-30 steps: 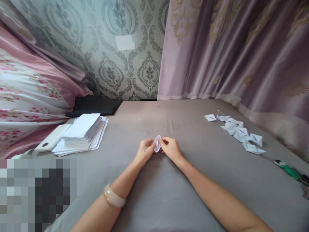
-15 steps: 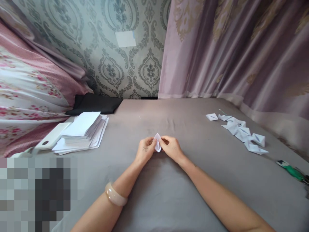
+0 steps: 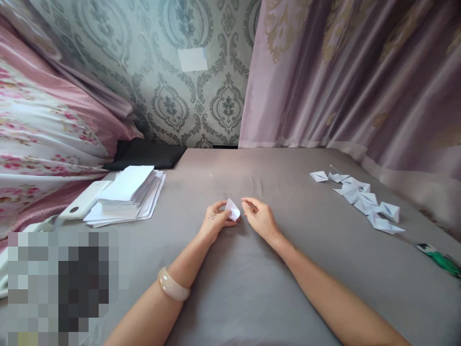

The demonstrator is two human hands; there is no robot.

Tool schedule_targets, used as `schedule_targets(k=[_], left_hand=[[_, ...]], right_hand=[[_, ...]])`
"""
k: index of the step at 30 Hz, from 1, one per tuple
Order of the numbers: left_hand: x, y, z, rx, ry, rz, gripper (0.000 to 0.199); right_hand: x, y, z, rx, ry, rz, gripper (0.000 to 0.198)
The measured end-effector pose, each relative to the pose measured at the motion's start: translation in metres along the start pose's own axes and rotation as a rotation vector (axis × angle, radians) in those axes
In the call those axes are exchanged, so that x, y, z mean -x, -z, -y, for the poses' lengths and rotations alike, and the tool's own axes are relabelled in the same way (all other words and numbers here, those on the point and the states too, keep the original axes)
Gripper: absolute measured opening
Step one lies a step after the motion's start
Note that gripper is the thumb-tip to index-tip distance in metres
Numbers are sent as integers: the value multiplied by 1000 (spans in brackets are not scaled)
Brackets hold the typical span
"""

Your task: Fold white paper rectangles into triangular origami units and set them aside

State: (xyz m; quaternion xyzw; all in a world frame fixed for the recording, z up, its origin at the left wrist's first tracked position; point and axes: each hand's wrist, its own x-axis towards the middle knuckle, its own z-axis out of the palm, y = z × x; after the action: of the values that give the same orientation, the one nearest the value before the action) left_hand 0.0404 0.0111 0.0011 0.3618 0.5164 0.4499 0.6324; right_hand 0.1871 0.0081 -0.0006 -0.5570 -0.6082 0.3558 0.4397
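In the head view my left hand [image 3: 215, 221] pinches a small folded white paper [image 3: 232, 210] between thumb and fingers, just above the grey cloth. One end of the paper is pointed and tilts upward; its nearer side looks partly opened out. My right hand [image 3: 260, 215] is a short way to the right of the paper and does not touch it. Its fingers are bent and loosely parted, with nothing visible in them. A pale bangle [image 3: 173, 284] circles my left forearm.
A stack of white paper sheets [image 3: 126, 192] lies at left beside a white board with a hole [image 3: 84, 202] and a dark folded cloth [image 3: 146, 154]. Several folded white papers [image 3: 367, 202] lie at right, near a green-handled tool [image 3: 442, 262]. Curtains [image 3: 309, 86] hang behind.
My right hand has let go of the folded paper and drawn slightly right. The paper has tilted and shifted a little left in my left hand. The view has turned slightly left.
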Motion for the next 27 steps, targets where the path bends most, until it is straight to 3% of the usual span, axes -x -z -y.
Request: schedule_targets(k=[3, 7, 12, 20, 24, 27], left_hand=[[-1, 3, 1, 37, -27, -3, 39], [-3, 6, 3, 37, -39, -39, 36], [-5, 7, 0, 35, -30, -26, 26], [-13, 12, 3, -49, -129, -66, 33], [-13, 11, 0, -60, -103, -73, 37], [-10, 8, -5, -42, -27, -73, 40]], right_hand=[[11, 1, 10, 227, 273, 43, 26], [21, -1, 14, 469, 392, 161, 20], [20, -2, 8, 487, 435, 174, 23], [23, 0, 10, 476, 455, 215, 21], [18, 5, 6, 500, 470, 224, 22], [-2, 22, -7, 592, 429, 169, 19]])
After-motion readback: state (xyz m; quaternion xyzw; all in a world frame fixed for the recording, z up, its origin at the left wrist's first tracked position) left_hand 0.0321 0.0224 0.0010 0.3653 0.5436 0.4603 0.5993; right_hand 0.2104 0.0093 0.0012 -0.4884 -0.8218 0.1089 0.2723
